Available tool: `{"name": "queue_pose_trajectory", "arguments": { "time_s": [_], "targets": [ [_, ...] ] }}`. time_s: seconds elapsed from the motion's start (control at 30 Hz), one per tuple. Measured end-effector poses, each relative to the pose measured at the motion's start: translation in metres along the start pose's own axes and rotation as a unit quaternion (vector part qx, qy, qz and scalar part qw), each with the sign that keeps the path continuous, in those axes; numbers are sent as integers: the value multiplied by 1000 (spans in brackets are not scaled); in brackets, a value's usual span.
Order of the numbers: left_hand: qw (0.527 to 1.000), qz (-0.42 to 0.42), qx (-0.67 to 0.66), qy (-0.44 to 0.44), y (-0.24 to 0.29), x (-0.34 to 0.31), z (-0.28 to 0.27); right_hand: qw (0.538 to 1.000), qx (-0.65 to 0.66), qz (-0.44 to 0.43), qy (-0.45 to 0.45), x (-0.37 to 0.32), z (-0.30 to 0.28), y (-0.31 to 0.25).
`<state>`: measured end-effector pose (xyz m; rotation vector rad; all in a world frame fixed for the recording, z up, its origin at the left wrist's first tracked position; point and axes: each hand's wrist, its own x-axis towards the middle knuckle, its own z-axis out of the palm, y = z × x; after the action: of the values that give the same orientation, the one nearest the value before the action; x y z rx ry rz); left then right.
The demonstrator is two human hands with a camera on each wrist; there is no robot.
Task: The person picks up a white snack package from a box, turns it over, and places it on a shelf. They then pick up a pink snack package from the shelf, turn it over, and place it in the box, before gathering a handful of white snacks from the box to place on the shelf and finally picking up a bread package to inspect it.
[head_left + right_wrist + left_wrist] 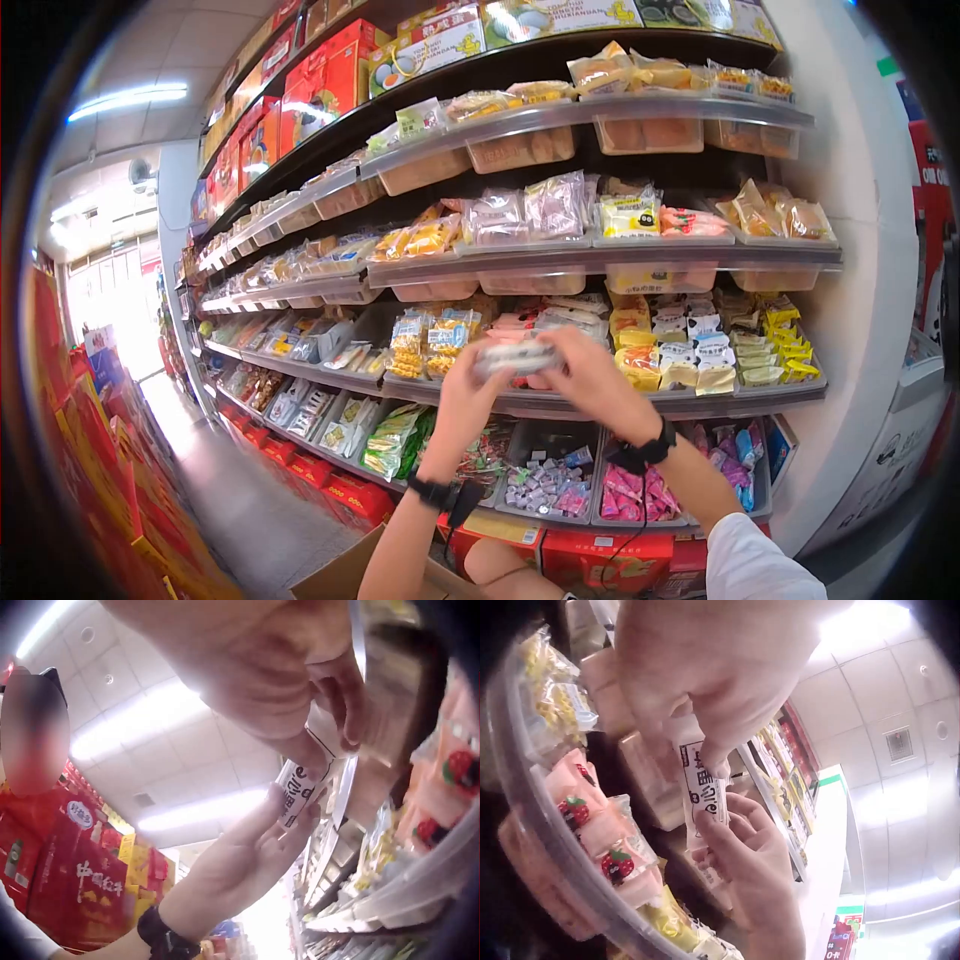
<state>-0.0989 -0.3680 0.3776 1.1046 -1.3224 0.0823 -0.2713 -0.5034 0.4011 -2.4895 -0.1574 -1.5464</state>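
Both of my hands hold one small white snack packet (516,357) with black print, up in front of a shop shelf. My left hand (478,362) pinches its left end and my right hand (562,352) pinches its right end. In the left wrist view the packet (705,787) hangs between the left hand's fingers (712,754) above and the right hand (739,840) below. The right wrist view shows the packet (300,791) between the right hand (334,731) and the left hand's fingertips (289,817). Each wrist wears a black strap.
The tiered shelves (600,258) are full of bagged snacks in clear bins (650,135). Strawberry-print pink packets (592,825) lie in the nearest bin. Red gift boxes (110,470) line the aisle's left side. An open cardboard box (350,570) is below, and a white pillar (860,330) is on the right.
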Motion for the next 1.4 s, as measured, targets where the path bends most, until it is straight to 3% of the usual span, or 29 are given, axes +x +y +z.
{"name": "queue_pose_trajectory", "arguments": {
  "time_s": [0.03,0.13,0.27,0.33,0.37,0.47,0.5,0.6,0.73,0.77,0.87,1.07,1.1,1.2,1.33,1.4],
  "targets": [
    [999,35,31,-7,-4,20,7,1000,-17,9,4,10,-9,10],
    [992,8,129,-2,-12,66,29,997,-69,37,21,34,-18,43],
    [989,24,139,36,-71,102,57,988,-141,70,9,42,-8,82],
    [976,51,202,67,-94,104,69,981,-182,70,-14,36,5,109],
    [977,-10,210,46,-89,101,75,981,-182,64,-31,35,9,117],
    [964,76,244,72,-109,101,90,982,-180,51,-20,30,7,125],
    [960,106,249,74,-116,100,95,979,-177,86,-54,29,4,124],
    [950,105,290,52,-116,96,101,967,-246,32,-61,24,3,125],
    [941,14,339,-8,-92,80,111,935,-305,104,-151,9,14,123],
    [932,63,357,-24,-102,78,109,930,-304,87,-187,3,15,127],
    [933,92,340,-72,-111,73,97,940,-297,62,-153,-8,18,127],
    [870,141,472,1,-86,74,94,949,-264,71,-157,-1,14,127],
    [858,154,490,-16,-81,73,96,949,-264,70,-154,-3,16,128],
    [861,88,496,-75,-79,65,104,950,-270,68,-143,-5,24,134],
    [815,141,560,-41,-86,65,101,964,-227,60,-127,0,19,134],
    [806,158,569,-32,-90,64,98,976,-202,39,-75,-1,11,129]
  ]
}}
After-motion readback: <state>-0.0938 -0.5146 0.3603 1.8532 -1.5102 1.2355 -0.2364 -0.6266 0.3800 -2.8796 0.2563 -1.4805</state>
